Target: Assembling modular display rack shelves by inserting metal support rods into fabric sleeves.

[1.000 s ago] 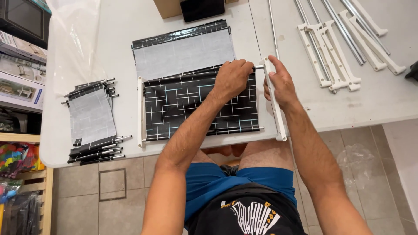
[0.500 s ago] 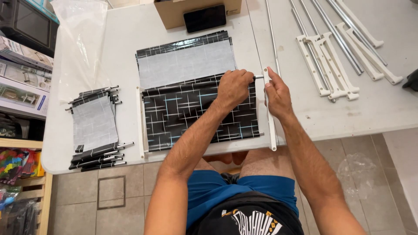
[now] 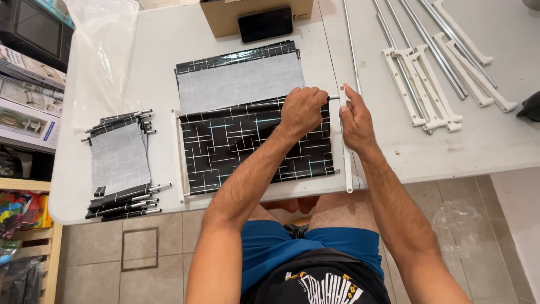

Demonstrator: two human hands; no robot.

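A white table (image 3: 169, 56) fills the view from above, with a seated person in blue shorts working at its near edge. Spread flat at its centre lies a black fabric panel (image 3: 253, 149) crossed with thin white and pale-blue lines, its long axis running left to right between two white plastic side rails. A second panel (image 3: 239, 79), turned to show its grey backing, lies just beyond it.

The right-hand rail (image 3: 347, 169) runs away from the person, at a right angle to the fabric, and both hands meet at its far end. The left hand (image 3: 302, 110) is closed in a fist around the thin metal rod (image 3: 333, 97) at the panel's far edge, where a short bare tip reaches toward the rail. The right hand (image 3: 354, 118) lies along the rail, fingers narrowly curled round its top end and thumb pressed to it. The rod tip sits between the two hands, pointing rightward at the rail; whether it is seated in the rail cannot be told. The left rail (image 3: 179, 157) already borders the panel's other side.

To the left sits a stack of folded panels with rods (image 3: 119, 163), near a clear plastic bag (image 3: 101, 62). Well to the right lie spare white rails (image 3: 427, 84) and loose metal rods (image 3: 427, 39). A cardboard box (image 3: 225, 17) and a dark phone (image 3: 265, 23) stand at the far edge.
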